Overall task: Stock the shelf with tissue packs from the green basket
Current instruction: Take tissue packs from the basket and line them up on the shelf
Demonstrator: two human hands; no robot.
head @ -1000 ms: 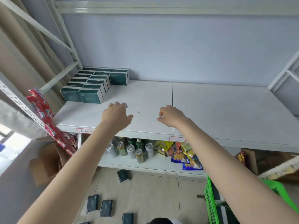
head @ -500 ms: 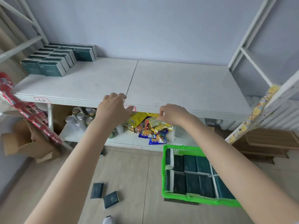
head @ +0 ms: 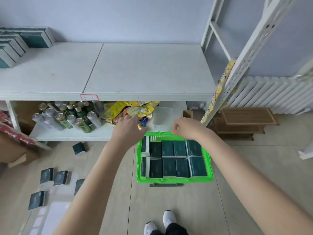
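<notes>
Down on the floor at 6 o'clock of the shelf (head: pixel 144 68), green basket (head: pixel 174 179), filled with packs (head: pixel 167 149) in two rows, dark faces up. Above the basket's 11 o'clock corner, left hand (head: pixel 129 128), back up, fingers (head: pixel 131 118) loose and stretched toward the snack bags (head: pixel 135 108) on the lower board; grasps nothing. Above the 1 o'clock rim, right hand (head: pixel 188 129), fingers softly curled, thumb near forefinger, likewise empty. Nearest packs just toward 6 o'clock of both sets of fingertips, below and apart from them. At the shelf's 10 o'clock corner, stacked packs (head: pixel 36 38) in neat rows. At 9 o'clock of the basket, floor packs (head: pixel 46 174) scattered over the tiles. At 9 o'clock of the bags, cans (head: pixel 67 117), crowded together.
</notes>
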